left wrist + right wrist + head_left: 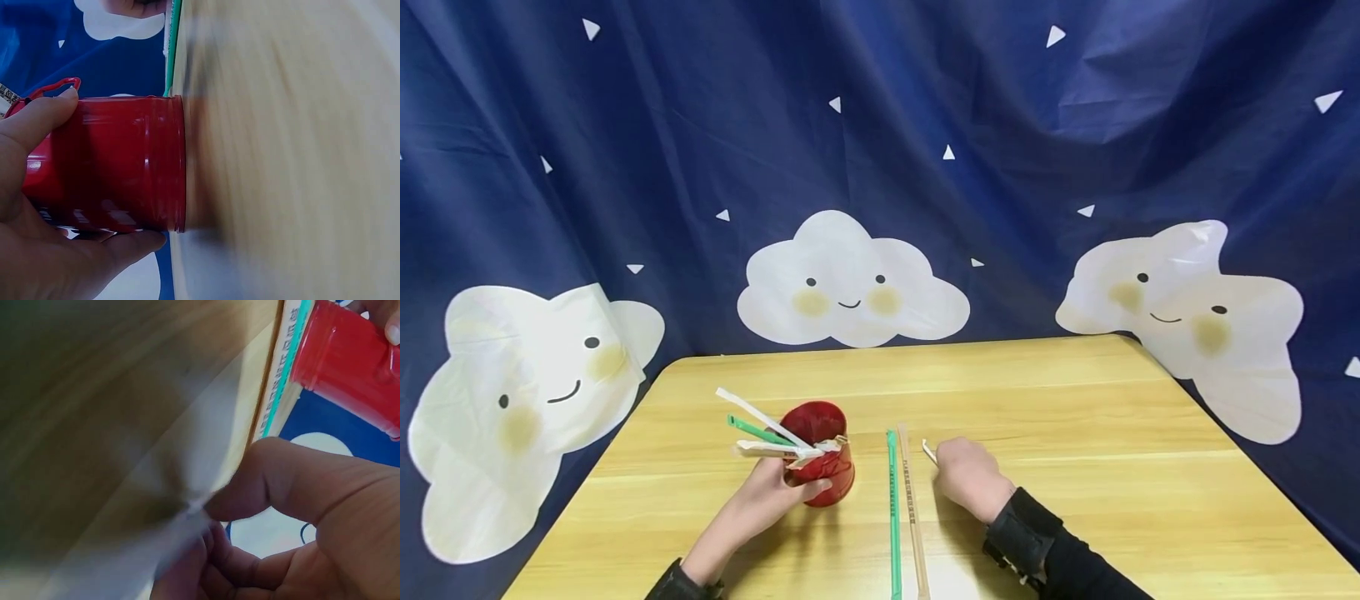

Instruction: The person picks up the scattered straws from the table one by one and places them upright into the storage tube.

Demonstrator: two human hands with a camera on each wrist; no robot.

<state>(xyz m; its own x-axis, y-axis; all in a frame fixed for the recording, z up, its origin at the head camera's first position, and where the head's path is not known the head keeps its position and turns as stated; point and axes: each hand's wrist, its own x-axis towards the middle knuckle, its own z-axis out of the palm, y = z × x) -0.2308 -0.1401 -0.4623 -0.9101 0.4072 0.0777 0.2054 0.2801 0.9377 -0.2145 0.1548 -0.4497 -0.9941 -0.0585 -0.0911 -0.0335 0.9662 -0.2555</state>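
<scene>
A small red metal pail (835, 492) with a wire-like handle (72, 81) stands at the left of the table's middle, its base right at the tabletop. My left hand (767, 500) grips it from the left, thumb on one side and fingers on the other. Several wrapped straws (752, 410), white and green, lean out over the pail's left rim. Right of the pail, my right hand (973, 477) pinches a white straw (929, 451) low over the table. Only the straw's tip shows in the head view; the rest is hidden or blurred.
Between my hands, a green wrapped straw (893, 517) and a beige wrapped straw (912, 508) with dark print lie side by side, running toward me. The wooden table (1112, 500) ends at a dark blue curtain (880, 150) with smiling clouds.
</scene>
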